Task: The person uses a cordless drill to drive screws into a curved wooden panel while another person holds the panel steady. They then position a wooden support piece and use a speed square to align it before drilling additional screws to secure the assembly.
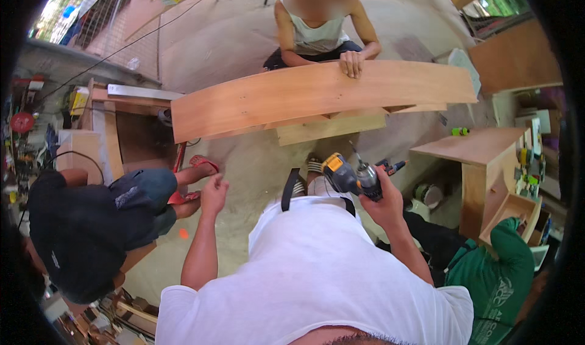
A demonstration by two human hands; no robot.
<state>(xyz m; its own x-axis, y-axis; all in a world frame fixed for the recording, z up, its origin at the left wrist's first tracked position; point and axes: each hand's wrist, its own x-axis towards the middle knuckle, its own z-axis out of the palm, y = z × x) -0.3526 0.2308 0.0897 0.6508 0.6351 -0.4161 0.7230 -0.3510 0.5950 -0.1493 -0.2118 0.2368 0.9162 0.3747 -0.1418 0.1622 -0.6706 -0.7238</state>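
Observation:
My right hand is wrapped round a cordless drill, its bit pointing forward and a yellow-and-black battery at its left end. My left hand is raised at the left with its fingers curled together; whatever may be in them is too small to make out. Ahead of both hands, apart from them, a long reddish-brown wooden board stretches from left to right, with small dark marks on its face. Under it shows a paler wooden piece. A co-worker's hand rests on the board's far edge.
Opposite sits a person in a white sleeveless top. Another, in dark clothes, is at the left, and one in a green shirt at the right. A wooden cabinet stands right; a wooden frame stands left.

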